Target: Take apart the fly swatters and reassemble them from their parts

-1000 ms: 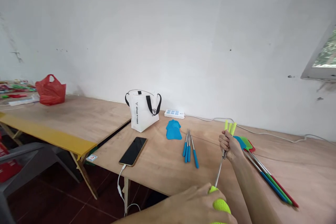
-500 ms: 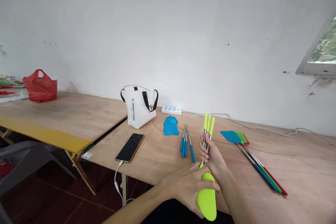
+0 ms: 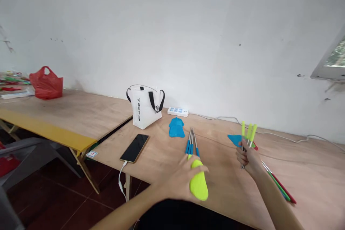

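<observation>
My left hand (image 3: 180, 181) is closed on a lime-green perforated swatter head (image 3: 198, 184) above the near edge of the plywood table (image 3: 221, 187). My right hand (image 3: 247, 158) grips a bundle of three metal rods with lime-green handles (image 3: 248, 133), held upright and apart from the head. Just ahead of my left hand lie several blue-handled rods (image 3: 192, 144) and a blue swatter head (image 3: 176, 128). Behind and to the right of my right hand lie assembled blue, green and red swatters (image 3: 277, 183).
A phone (image 3: 134, 147) on a charging cable lies near the table's left edge. A white tote bag (image 3: 145, 107) and a power strip (image 3: 177, 111) stand by the wall. A second table on the left carries a red plastic bag (image 3: 46, 83). A grey chair (image 3: 24, 158) is lower left.
The hands were together with the green head at the rods' lower end; now they are apart. My right hand moved right with the rods, my left keeps the head.
</observation>
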The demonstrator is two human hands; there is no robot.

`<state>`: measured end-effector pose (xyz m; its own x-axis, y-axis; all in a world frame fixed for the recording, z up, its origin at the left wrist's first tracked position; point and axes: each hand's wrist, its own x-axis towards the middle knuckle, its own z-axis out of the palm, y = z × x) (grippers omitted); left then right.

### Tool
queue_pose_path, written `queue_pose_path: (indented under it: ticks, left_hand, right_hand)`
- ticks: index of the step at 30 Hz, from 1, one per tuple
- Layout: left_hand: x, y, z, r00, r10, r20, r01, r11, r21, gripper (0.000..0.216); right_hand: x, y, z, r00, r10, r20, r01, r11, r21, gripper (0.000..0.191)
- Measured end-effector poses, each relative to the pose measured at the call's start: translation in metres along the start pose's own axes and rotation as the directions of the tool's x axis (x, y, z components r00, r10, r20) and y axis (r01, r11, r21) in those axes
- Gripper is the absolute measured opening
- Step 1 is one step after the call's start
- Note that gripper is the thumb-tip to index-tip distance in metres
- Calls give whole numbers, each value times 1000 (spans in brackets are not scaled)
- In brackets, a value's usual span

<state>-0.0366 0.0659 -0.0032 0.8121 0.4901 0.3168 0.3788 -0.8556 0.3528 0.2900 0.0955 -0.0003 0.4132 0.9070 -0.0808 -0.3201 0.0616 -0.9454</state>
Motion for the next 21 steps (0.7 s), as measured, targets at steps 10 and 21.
queue_pose_path:
  ticks: [10, 21]
  left_hand:
    - [77, -161, -12, 894, -438, -93, 447, 880, 161, 68]
    - [68, -139, 12, 933, -356, -59, 361, 921, 146, 74]
  right_hand:
    - [-5, 69, 31, 975, 185, 121, -156, 965, -212, 42]
    - [-6, 82, 36, 984, 127, 126, -74, 931, -358, 39]
